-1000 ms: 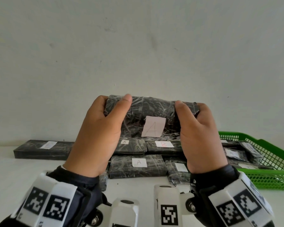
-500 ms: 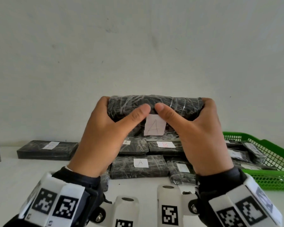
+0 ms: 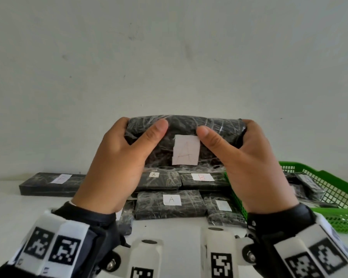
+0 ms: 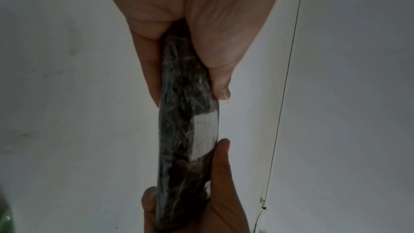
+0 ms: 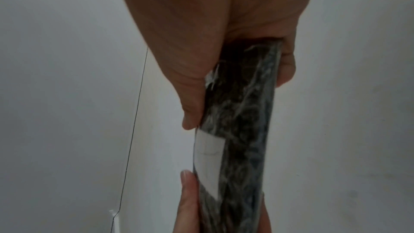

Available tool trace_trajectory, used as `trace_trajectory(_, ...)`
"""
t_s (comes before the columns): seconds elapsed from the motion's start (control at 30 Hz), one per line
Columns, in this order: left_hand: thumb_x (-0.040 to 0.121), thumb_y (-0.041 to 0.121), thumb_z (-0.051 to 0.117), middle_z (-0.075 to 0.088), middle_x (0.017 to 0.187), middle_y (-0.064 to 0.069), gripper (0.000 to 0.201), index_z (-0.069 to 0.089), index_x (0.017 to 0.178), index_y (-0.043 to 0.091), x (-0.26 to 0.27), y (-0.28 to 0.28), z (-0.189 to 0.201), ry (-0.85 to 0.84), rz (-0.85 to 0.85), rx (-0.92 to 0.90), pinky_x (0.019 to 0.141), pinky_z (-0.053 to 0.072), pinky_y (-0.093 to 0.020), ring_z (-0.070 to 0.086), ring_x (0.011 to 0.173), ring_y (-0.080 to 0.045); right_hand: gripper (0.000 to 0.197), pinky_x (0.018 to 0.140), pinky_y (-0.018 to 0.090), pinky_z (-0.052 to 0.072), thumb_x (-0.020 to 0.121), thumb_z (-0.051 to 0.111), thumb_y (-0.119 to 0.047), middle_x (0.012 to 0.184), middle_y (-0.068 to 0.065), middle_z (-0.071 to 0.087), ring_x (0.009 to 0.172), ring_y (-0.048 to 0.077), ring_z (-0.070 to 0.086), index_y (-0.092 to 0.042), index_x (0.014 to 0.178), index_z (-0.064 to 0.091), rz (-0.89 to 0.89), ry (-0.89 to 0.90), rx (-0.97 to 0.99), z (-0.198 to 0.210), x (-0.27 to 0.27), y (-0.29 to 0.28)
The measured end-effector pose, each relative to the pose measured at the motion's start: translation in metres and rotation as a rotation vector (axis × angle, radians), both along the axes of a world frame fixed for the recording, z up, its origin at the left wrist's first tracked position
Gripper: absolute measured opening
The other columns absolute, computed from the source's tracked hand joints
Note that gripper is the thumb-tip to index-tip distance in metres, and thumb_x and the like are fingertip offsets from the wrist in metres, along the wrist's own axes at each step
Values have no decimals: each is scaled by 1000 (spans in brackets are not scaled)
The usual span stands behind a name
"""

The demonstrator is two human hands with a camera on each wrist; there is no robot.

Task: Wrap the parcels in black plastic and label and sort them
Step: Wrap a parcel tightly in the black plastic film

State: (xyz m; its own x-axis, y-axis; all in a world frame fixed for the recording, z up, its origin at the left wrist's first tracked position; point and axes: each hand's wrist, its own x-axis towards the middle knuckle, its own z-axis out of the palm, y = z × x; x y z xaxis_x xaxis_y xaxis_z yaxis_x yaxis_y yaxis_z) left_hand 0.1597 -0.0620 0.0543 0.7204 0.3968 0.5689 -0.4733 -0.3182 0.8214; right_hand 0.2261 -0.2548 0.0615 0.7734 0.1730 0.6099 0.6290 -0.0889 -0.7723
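**Labelled parcel held up in both hands, long axis crosswise**

Head view: the left hand [image 3: 117, 167] and right hand [image 3: 251, 167] hold a black-wrapped parcel [image 3: 185, 127] in the air above the table [image 3: 14, 213], in front of a pale wall [image 3: 169, 57]. Its long axis runs left to right, level; its broad face is turned toward the camera, and the white label [image 3: 186, 150] on that face carries an upright "A". Each grip grasps one end of the parcel, thumbs pressed on the near face either side of the label's top edge, fingers behind. Below it, more wrapped parcels [image 3: 170, 204] lie flat on the table with labels marked A and B; one long parcel [image 3: 52, 184] lies apart at the left. A green basket [image 3: 329, 187] at the right holds further wrapped parcels.

Left wrist view: the parcel [image 4: 183, 139] is seen edge-on, running away from the camera, pinched between the left thumb and fingers; the right hand [image 4: 201, 201] clasps its far end.

Right wrist view: the same parcel [image 5: 241, 130], edge-on, is squeezed between the right thumb and fingers, its label [image 5: 208, 155] on the thumb side; the left thumb [image 5: 188, 198] presses it further along.
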Motion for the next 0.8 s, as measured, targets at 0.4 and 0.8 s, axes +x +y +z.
trace_trajectory(0.4, 74, 70, 77, 80, 109, 3, 47, 77, 102, 32, 16, 8, -10, 64, -133, -220, 102, 53, -59, 75, 107, -22, 62, 101, 61, 54, 78, 74, -76, 108, 13, 78, 104, 36, 74, -24, 111, 70, 161, 110, 35, -9, 15, -6)
trace_trajectory(0.8, 75, 57, 66, 81, 103, 2, 53, 73, 113, 21, 13, 6, -8, 52, -160, -202, 72, 62, -30, 78, 97, -16, 64, 95, 55, 56, 82, 76, -65, 113, 5, 79, 107, 30, 75, -17, 122, 64, 220, 127, -32, -5, 12, -10)
